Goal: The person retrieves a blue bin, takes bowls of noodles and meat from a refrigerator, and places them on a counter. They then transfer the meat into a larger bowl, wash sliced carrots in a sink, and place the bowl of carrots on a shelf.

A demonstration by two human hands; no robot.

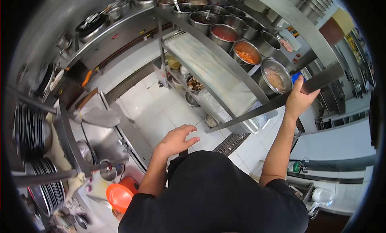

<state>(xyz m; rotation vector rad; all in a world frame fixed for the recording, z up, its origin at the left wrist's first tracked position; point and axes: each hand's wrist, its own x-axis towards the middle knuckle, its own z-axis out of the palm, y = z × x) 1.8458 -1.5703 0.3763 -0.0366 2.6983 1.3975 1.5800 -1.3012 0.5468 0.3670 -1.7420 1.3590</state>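
My right hand (299,100) is closed around the metal post (323,78) at the near corner of a steel shelf unit. Just left of it, a steel pot (263,78) holds pale food that looks wrapped in clear plastic. Something small and blue (296,76) shows behind my right thumb. Farther along the same row stand a pot of orange chopped food (247,53) and a pot with red contents (224,32). My left hand (177,139) hangs over the tiled floor, fingers apart, holding nothing.
Below the pots runs a cloth-covered shelf (209,68), with bowls of food (195,83) lower down. On the left are stacks of dark plates (33,128), an orange-red bowl (119,197) and a counter. A stove counter (108,38) lines the back. Drain grates (231,144) cross the floor.
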